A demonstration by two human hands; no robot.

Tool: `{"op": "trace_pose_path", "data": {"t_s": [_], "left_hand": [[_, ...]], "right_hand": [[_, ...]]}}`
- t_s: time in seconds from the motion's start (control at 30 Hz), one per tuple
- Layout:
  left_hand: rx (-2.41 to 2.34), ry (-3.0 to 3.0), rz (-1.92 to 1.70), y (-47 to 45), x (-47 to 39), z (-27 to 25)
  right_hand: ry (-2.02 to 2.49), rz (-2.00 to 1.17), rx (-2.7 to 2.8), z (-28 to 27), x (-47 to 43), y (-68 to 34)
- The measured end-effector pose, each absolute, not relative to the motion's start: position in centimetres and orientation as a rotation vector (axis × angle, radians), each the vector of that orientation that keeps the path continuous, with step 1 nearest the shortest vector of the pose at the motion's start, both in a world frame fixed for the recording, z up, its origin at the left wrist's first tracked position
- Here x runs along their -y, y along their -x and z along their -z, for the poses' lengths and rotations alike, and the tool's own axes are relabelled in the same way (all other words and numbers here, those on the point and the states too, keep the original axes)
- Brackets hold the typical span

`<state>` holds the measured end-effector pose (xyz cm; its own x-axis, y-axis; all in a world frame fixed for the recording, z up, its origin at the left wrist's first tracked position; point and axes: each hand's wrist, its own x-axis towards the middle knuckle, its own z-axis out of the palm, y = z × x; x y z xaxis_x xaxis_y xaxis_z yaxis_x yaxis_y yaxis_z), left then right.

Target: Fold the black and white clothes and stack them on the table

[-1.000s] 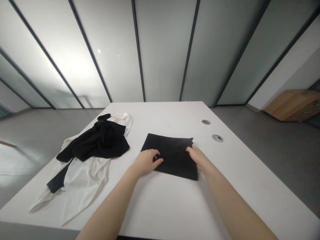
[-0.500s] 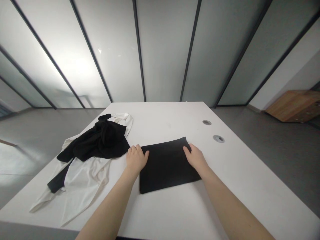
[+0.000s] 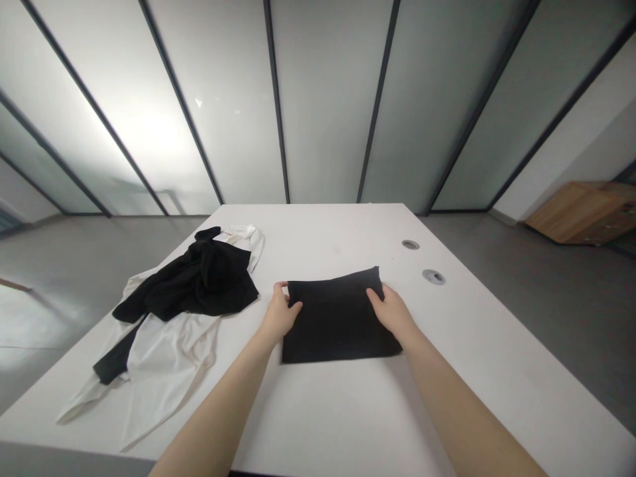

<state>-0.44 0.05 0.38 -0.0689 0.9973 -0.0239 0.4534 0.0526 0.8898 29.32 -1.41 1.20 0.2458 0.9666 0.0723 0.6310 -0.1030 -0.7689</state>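
A black folded garment (image 3: 338,324), a flat rectangle whose exact kind I cannot make out, is held in front of me over the white table. My left hand (image 3: 281,315) is closed on its left edge near the far corner, thumb on top and fingers behind. On the opposite edge, my right hand (image 3: 392,310) pinches the cloth the same way, thumb on top. The far edge sags slightly between the hands, and the far right corner sticks up. Left of the left hand lies a crumpled black garment (image 3: 203,281) on top of white clothing (image 3: 169,371).
The white table (image 3: 318,424) runs away from me to its far edge. Two round cable grommets (image 3: 434,277) sit on its right side. Beyond stands a frosted glass partition (image 3: 322,99) with dark frames. A wooden cabinet (image 3: 581,212) is at the far right.
The left hand has shifted its grip from over the far left corner to the left edge. The folded garment has turned a little and its near edge now lies straighter and farther from me.
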Motion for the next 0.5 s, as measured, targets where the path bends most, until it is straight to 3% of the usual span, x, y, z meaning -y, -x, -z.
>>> {"op": "trace_pose_path", "data": {"t_s": [0.27, 0.4, 0.5], "left_hand": [[-1.242, -0.775, -1.056, 0.9, -0.3, -2.0], [-1.05, -0.702, -0.862, 1.0, -0.2, -2.8], [-1.053, -0.704, -0.79, 0.3, 0.4, -2.9]], "right_hand": [[1.525, -1.578, 0.96, -3.4, 2.7, -30.9], [1.501, -1.676, 0.834, -3.9, 2.7, -31.1], [1.564, -1.535, 0.909, -3.4, 2.5, -30.7]]}}
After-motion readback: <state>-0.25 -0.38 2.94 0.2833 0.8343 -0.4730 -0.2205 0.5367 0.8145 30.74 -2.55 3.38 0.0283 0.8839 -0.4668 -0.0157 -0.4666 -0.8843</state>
